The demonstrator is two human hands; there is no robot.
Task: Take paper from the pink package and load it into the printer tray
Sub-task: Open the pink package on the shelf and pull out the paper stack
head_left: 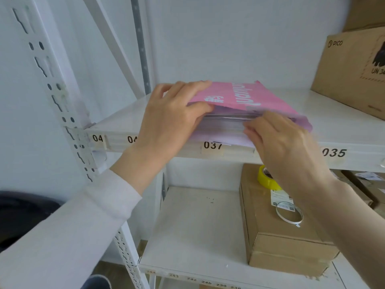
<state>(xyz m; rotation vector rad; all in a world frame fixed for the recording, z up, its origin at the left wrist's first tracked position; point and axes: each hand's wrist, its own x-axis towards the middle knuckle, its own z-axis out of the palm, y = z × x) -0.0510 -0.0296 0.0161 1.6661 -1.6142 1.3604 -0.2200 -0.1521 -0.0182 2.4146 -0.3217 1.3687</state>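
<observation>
A pink package [245, 97] of paper lies flat on the upper white shelf [341, 126], its open end facing me. My left hand [168, 119] grips the package's left front corner, thumb under the pink flap and fingers on top. My right hand [283, 142] has its fingertips pressed into the white paper stack [220, 126] that shows at the open end. The printer and its tray are not in view.
A large cardboard box [354, 69] stands at the back right of the upper shelf. On the lower shelf [195, 226] sits a smaller cardboard box [277, 243] with a yellow tape roll [266, 180] and a clear tape roll [289, 214] on it. A perforated white upright [52, 80] rises at left.
</observation>
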